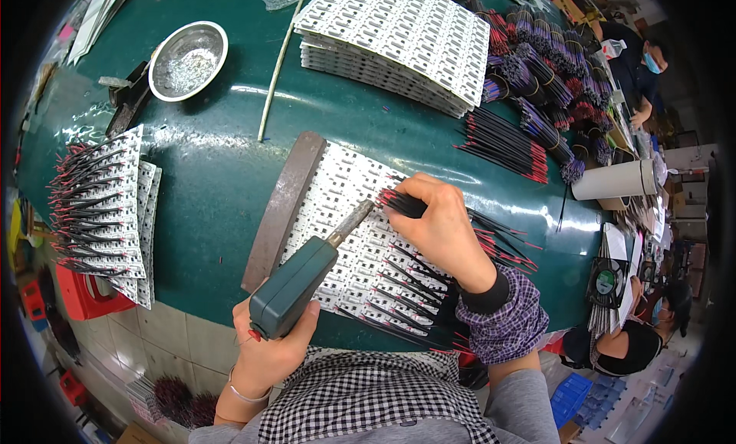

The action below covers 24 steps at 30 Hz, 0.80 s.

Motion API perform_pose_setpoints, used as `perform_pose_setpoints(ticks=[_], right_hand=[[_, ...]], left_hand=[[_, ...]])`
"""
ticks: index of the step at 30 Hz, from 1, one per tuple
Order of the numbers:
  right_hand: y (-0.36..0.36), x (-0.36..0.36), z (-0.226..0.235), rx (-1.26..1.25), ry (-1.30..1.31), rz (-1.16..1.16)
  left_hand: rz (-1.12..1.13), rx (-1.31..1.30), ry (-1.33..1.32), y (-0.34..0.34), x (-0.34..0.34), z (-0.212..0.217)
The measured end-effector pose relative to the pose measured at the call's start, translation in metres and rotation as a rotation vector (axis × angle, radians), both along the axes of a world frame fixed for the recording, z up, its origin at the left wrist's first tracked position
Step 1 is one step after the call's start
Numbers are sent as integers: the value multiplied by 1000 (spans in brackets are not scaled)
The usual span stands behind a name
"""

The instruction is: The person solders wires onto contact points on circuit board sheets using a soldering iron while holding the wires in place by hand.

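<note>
My left hand [270, 353] is wrapped round a dark green soldering gun [293, 284]. Its metal tip slants up to the right and ends just short of the red wire ends by my other hand. Closed on a bunch of black wires with red ends [404, 204], my right hand [442, 223] hovers over a white circuit board panel [335, 187]. Rows of black wires [410, 291] stick out from the panel's lower right part. A brown bar [284, 210] lies along the panel's left edge. The exact contact at the tip is too small to tell.
A tall stack of white panels [399, 37] stands at the back. Bundled wires [537, 68] are heaped far right. Far left are a metal bowl [189, 60], a thin stick [277, 76], and wired panels [126, 214] overhanging the table edge. Other people work at right.
</note>
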State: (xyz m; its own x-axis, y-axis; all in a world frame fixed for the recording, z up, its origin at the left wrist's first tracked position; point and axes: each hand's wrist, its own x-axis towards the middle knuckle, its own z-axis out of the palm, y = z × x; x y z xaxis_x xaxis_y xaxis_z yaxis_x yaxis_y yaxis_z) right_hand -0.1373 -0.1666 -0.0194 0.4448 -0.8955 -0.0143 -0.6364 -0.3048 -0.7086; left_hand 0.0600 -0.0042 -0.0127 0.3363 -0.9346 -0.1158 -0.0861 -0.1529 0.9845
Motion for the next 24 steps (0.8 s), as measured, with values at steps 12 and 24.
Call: perform_pose_setpoints(ticks=[12, 24], right_hand=[[0, -2, 1, 13, 6, 20], [19, -4, 27, 45, -116, -23]], left_hand=[[91, 101, -29, 22, 4, -2], [15, 12, -41, 30, 13, -14]])
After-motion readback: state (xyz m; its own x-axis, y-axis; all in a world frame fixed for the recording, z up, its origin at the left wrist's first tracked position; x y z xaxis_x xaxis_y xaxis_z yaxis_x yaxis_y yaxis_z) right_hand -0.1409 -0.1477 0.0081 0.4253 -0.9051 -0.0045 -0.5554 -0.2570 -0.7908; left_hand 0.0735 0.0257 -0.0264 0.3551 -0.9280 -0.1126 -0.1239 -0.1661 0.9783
